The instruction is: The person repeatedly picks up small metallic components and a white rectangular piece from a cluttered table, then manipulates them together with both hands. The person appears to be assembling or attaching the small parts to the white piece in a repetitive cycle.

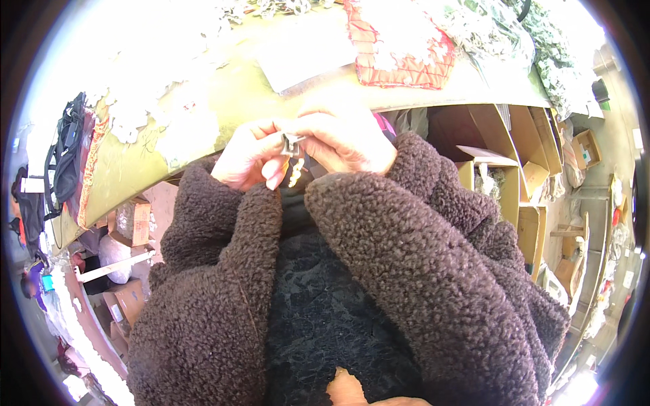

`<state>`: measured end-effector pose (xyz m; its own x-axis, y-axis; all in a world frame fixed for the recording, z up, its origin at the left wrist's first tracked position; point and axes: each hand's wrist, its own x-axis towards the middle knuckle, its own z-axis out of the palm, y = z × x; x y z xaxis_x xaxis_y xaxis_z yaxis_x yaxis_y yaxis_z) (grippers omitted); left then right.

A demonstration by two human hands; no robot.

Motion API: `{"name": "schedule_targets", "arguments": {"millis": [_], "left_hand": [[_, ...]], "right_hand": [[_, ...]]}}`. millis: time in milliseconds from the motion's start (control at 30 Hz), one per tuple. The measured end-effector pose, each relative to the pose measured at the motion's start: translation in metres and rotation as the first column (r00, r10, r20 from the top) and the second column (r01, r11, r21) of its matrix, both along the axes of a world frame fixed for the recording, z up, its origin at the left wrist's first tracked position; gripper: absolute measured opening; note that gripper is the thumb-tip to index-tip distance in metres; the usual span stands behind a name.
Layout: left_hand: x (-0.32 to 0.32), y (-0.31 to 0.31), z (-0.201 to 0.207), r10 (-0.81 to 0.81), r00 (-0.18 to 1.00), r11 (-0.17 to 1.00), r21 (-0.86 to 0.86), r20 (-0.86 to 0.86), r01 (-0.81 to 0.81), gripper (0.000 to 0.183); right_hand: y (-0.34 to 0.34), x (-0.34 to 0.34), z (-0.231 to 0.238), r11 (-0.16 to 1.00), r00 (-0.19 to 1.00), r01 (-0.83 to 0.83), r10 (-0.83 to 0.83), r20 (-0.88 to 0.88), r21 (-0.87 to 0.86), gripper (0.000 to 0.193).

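Close together at the table's near edge, my two hands are closed around one small silvery metal piece, which looks like a clip or clasp (291,144). My left hand (245,154) pinches it from the left, thumb and fingertips bent. From the right, my right hand (349,142) has its fingers curled against the same piece. Below the metal dangles a short yellow-gold strand (296,173), perhaps a chain; its upper end is hidden by the fingers. Glare washes out the back of my right hand.
The yellowish table (237,84) carries a white sheet (305,57), a red netted bag (406,51) and green-white bundles (497,37). Black straps (66,149) hang at its left end. Cardboard boxes (535,152) stand below on the right, more boxes (132,222) at lower left.
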<state>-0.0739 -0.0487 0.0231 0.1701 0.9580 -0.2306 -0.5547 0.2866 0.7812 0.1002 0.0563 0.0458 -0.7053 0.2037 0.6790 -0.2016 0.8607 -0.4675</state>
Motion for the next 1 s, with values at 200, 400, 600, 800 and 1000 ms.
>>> {"name": "schedule_targets", "arguments": {"millis": [200,400,600,800,1000], "left_hand": [[0.020,0.007,-0.011,0.199,0.957,0.980,-0.062,0.209,-0.190,0.025],[0.031,0.005,-0.004,0.335,0.941,0.942,-0.023,0.050,-0.334,0.023],[0.036,0.001,0.003,0.311,0.877,0.949,0.165,-0.367,-0.268,0.032],[0.039,-0.003,-0.007,0.316,0.887,0.948,0.068,-0.338,-0.311,0.035],[0.027,0.004,-0.012,0.203,0.978,0.978,-0.048,0.047,-0.201,0.033]], "right_hand": [[0.001,0.009,-0.014,0.975,0.994,0.031,-0.006,-0.112,0.218,0.021],[-0.008,0.006,-0.018,0.438,0.983,-0.167,0.149,-0.112,-0.884,0.016],[-0.002,0.007,-0.020,0.990,0.990,0.137,-0.135,-0.038,0.036,0.016],[-0.010,0.009,-0.037,0.974,0.979,0.202,-0.199,-0.035,0.104,0.019],[0.004,0.016,-0.026,0.952,0.982,0.182,-0.186,-0.006,0.244,0.022]]}}
